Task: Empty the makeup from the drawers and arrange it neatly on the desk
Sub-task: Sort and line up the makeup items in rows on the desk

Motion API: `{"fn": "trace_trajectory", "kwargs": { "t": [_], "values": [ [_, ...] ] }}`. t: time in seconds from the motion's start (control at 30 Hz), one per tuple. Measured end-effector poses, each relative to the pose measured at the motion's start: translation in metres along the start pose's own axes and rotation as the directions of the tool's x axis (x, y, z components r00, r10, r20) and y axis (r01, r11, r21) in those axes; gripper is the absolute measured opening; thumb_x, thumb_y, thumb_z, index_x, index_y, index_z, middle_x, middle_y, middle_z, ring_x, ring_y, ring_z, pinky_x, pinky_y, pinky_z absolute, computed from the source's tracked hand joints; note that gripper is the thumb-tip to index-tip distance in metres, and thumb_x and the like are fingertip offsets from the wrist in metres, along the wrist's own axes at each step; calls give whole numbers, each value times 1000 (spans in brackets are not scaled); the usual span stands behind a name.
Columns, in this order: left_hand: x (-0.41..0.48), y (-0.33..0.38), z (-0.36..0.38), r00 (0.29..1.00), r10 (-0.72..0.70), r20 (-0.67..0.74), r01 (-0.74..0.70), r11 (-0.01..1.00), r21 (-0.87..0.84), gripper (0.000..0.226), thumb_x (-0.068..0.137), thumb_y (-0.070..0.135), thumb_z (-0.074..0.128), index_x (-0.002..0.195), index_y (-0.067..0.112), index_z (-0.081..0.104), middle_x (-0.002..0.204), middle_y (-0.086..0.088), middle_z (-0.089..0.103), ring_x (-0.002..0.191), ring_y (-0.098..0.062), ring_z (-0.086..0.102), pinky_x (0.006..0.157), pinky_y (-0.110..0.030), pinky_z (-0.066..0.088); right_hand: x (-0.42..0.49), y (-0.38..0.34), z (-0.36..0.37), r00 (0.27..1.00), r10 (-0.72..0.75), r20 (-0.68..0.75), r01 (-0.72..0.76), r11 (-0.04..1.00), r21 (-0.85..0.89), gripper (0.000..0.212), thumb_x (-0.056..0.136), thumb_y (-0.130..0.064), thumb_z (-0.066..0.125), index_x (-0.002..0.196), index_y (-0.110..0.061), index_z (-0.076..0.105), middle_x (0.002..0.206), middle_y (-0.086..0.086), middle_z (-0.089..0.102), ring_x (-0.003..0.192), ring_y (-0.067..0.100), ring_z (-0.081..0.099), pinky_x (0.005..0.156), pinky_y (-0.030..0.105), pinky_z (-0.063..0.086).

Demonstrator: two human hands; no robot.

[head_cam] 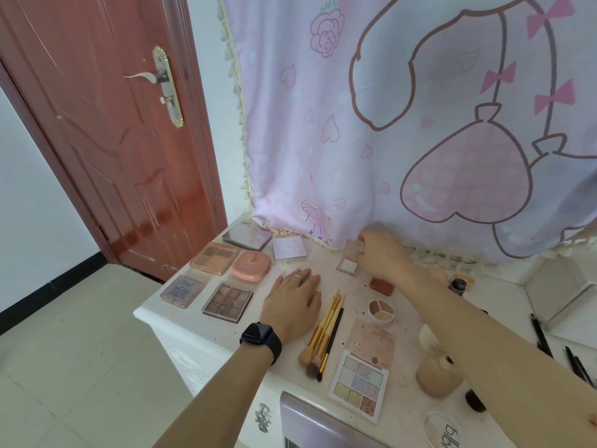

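Likely risk: the right forearm crosses just above the bottle [433, 379] and the pot [381, 308]. Drawn back low, it could tip the bottle onto the open palette [358, 383] at the bottle's 9 o'clock. The left hand [295, 300] lies flat on the desk [342, 286], fingers straight, brushes [324, 334] at its 4 o'clock. The right hand [382, 257] curls on a clear compact [347, 265], seemingly pinching it, at the left hand's 1 o'clock.

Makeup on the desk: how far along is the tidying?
Done: six palettes and compacts sit in neat rows at the desk's left corner. In hand: the right hand grips a small clear palette by the curtain; the left hand rests flat. Left: brushes, the pastel palette, a round pot and pencils lie scattered.
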State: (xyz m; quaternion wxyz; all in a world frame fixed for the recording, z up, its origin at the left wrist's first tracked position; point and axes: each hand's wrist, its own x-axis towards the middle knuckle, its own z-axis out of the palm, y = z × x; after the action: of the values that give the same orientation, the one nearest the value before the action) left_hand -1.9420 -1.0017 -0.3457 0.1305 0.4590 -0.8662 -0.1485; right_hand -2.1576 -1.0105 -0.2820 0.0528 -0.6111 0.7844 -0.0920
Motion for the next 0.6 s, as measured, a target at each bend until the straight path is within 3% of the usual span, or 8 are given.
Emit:
{"fn": "trace_trajectory", "kwargs": {
  "t": [0.07,0.13,0.23,0.33,0.5,0.6],
  "values": [
    [4,-5,-16,994,-15,-109,16,1000,5,41,102,38,42,140,29,50,146,3,47,132,-16,43,107,-33,40,-15,-8,0,995,-80,-64,77,996,-44,32,97,-26,52,125,-13,58,123,7,60,109,28,58,86,41,53],
    [19,-16,-39,982,-47,-185,58,997,51,38,97,37,49,134,28,53,138,1,50,126,-19,44,98,-34,43,-31,-22,2,982,-183,-37,183,983,-4,36,100,-31,48,132,-17,57,133,2,57,120,24,52,94,38,49],
    [49,-37,-66,987,-110,-118,126,981,147,51,91,39,57,139,28,46,142,-5,49,134,-25,38,104,-41,36,-46,-47,18,938,-310,157,319,947,-35,48,102,-40,41,144,-19,49,150,1,47,141,22,37,112,40,37],
    [73,-57,-68,990,-138,-15,138,964,229,61,88,45,58,144,29,42,142,-7,50,134,-28,38,109,-46,33,-50,-65,37,892,-324,316,382,913,-144,58,103,-47,32,153,-17,36,163,5,29,152,24,20,123,51,17],
    [97,-67,-53,975,-162,149,137,976,168,71,83,46,65,147,36,37,152,1,42,148,-26,19,117,-59,9,-55,-73,48,897,-283,341,350,924,-156,62,106,-45,24,160,-15,16,169,6,10,155,22,9,124,55,-4],
    [105,-70,-52,981,-138,137,118,982,144,72,78,59,65,143,37,43,133,1,58,143,-28,29,118,-62,8,-57,-71,54,902,-278,330,339,930,-142,63,107,-45,20,161,-15,10,169,4,4,155,20,5,123,54,-6]
  ]
}}
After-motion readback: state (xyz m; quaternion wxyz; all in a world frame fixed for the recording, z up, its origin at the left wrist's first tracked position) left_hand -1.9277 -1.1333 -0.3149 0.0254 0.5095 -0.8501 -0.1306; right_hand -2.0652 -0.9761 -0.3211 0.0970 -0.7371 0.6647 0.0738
